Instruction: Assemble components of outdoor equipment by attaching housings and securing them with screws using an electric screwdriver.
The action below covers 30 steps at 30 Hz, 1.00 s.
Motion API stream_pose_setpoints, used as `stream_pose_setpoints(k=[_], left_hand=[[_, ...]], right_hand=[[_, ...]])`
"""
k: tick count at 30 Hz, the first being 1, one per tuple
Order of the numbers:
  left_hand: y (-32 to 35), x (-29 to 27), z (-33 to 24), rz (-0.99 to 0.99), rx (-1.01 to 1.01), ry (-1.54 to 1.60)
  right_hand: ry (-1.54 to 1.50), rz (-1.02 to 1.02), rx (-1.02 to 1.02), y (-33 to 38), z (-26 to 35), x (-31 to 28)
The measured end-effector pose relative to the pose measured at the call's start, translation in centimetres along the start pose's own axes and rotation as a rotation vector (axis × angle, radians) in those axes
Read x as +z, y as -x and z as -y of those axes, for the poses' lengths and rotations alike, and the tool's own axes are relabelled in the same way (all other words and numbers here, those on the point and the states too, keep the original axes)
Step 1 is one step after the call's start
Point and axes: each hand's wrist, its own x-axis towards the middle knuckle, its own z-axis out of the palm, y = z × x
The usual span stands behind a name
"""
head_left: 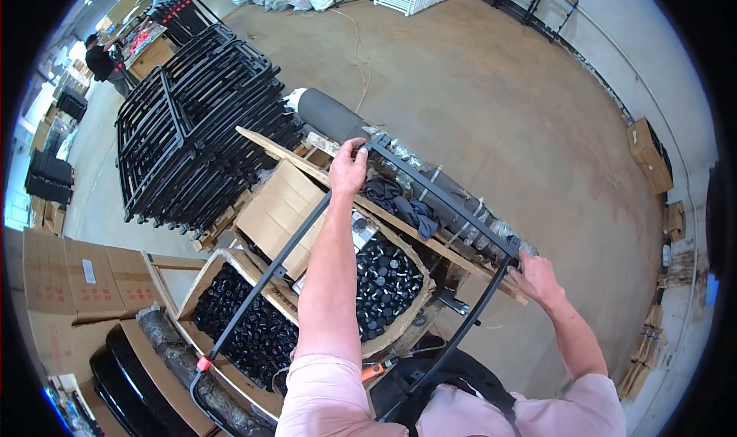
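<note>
A black metal tube frame (443, 197) slants across the view in front of me, its two long side bars running back toward my body. My left hand (349, 167) is closed around its far left corner. At the right corner, my right hand (535, 276) has its fingers wrapped on the bar end. A red piece (203, 363) sits on the left side bar near its bent end. Under the frame stand an open box of small black plastic parts (238, 326) and one of round black caps (384, 287).
A tall stack of black frames (199, 130) rises at the left. Beyond the boxes lie a wooden plank (453, 256), dark cloth (403, 206) and a grey roll (326, 114). An orange-handled tool (374, 371) rests near my body. Two people (100, 59) work far left.
</note>
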Motion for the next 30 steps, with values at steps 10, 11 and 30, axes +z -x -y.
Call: stream_pose_setpoints(k=[10, 11, 30], left_hand=[[0.0, 0.7, -0.9, 0.035, 0.07, -0.089], [-0.2, 0.5, -0.1, 0.028, 0.068, -0.094], [0.5, -0.6, 0.3, -0.004, 0.08, -0.101]], right_hand=[[-0.046, -0.271, -0.166, -0.4, -0.6, 1.0], [-0.035, -0.176, -0.105, -0.8, -0.1, 0.9], [0.168, -0.063, -0.203, -0.4, 0.1, -0.4]])
